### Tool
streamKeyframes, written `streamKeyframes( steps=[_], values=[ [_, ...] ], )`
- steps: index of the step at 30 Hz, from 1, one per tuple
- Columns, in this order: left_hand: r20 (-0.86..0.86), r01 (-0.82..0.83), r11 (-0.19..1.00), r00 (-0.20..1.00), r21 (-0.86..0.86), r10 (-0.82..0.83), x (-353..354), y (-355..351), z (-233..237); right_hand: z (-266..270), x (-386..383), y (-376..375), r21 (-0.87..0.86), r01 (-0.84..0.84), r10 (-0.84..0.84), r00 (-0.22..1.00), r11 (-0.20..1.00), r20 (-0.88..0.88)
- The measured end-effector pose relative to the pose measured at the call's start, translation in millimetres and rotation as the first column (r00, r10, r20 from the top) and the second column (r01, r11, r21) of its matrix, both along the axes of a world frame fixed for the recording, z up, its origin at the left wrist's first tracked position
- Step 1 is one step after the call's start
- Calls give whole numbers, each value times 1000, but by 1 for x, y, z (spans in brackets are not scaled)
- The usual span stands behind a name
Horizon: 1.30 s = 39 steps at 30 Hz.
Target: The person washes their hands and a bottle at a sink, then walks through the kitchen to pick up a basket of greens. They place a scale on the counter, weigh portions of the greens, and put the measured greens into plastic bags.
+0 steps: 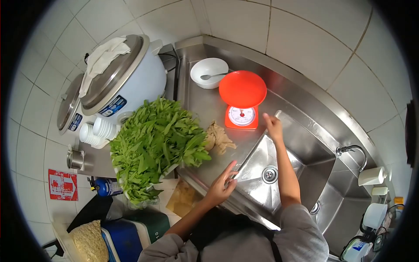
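Observation:
My left hand (221, 185) hovers at the front edge of the steel sink (257, 168), its fingers stretched and apart, holding nothing. My right hand (273, 128) reaches over the sink's far left corner, just right of the orange kitchen scale (231, 123). Its thumb stands away from the fingers, which are partly foreshortened; nothing shows in it. On the scale sits an orange weighing pan (242, 89) with nothing visible in it. A crumpled brown cloth or bag (219, 138) lies left of the sink, beside a large heap of leafy greens (155, 144).
A white bowl (205, 67) with a spoon (214, 76) stands behind the scale. Large rice cookers (144, 74) and stacked white cups (104, 128) are at left. A faucet (360, 150) and second basin (345, 209) lie right. Bins (126, 238) stand below left.

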<state>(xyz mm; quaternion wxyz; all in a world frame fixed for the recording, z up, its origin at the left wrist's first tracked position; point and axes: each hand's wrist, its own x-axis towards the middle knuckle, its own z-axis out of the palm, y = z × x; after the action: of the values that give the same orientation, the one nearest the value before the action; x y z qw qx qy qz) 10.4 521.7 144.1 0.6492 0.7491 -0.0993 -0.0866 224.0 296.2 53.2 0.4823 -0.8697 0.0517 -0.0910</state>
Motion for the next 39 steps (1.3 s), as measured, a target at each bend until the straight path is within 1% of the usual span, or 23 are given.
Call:
streamKeyframes(
  steps=[2,4,6,7,9,10,11,12,14,16,18,20,22,24,25,26,28,30,32,34,36,38,39],
  values=[
    [-23,46,997,999,62,-44,-21,20,17,1,-35,2,268,171,-179,984,948,5],
    [14,14,997,1000,73,-15,-40,47,26,-7,-64,2,190,188,-193,981,964,9],
    [83,-74,991,994,110,66,-56,73,32,-10,-87,12,93,93,-95,995,991,12],
    [135,-155,974,982,164,133,-63,82,49,-14,-93,13,88,10,3,991,996,-137],
    [173,-217,962,967,164,188,-74,107,62,-15,-105,34,122,-69,83,990,990,-113],
    [214,-255,953,952,162,218,-78,117,65,-14,-112,43,153,-124,137,987,981,-84],
    [289,-300,952,918,57,272,-79,125,61,7,-118,52,48,-254,258,952,966,-162],
    [296,-296,954,917,55,268,-79,132,63,29,-123,65,47,-250,254,955,967,-155],
    [510,-396,910,811,121,285,-81,145,73,60,-141,99,-83,-372,364,927,925,-95],
    [545,-434,879,794,196,270,-74,156,78,70,-144,127,45,-443,445,894,896,-57],
    [565,-553,792,752,259,341,-56,160,86,82,-147,161,50,-467,462,883,883,77],
    [640,-550,675,754,492,147,-25,164,83,84,-145,187,138,-477,466,879,868,103],
    [643,-534,614,764,582,56,8,158,74,98,-141,211,220,-498,477,867,839,145],
    [639,-540,570,768,619,34,31,159,74,119,-144,224,5,-526,516,836,850,188],
    [627,-538,527,779,658,12,41,160,71,122,-138,224,-126,-584,593,755,802,280],
    [599,-532,496,800,687,29,46,166,64,122,-137,220,-123,-581,590,758,804,278],
    [482,-425,464,876,777,-4,55,175,56,125,-132,207,185,-665,638,746,723,188],
    [485,-434,487,874,758,24,58,180,51,107,-128,196,175,-574,516,807,800,287],
    [481,-440,510,875,740,56,61,183,53,83,-130,187,581,-193,222,975,791,21],
    [451,-427,557,887,712,103,64,187,58,54,-133,184,639,-192,283,958,745,-43],
    [502,-476,539,858,695,110,66,195,53,53,-144,197,571,-257,405,903,779,-146],
    [404,-402,608,904,685,142,62,205,54,54,-143,209,537,-284,369,928,794,-55],
    [396,-401,582,907,707,143,61,213,48,54,-145,214,495,-305,336,941,813,28]
  ],
)
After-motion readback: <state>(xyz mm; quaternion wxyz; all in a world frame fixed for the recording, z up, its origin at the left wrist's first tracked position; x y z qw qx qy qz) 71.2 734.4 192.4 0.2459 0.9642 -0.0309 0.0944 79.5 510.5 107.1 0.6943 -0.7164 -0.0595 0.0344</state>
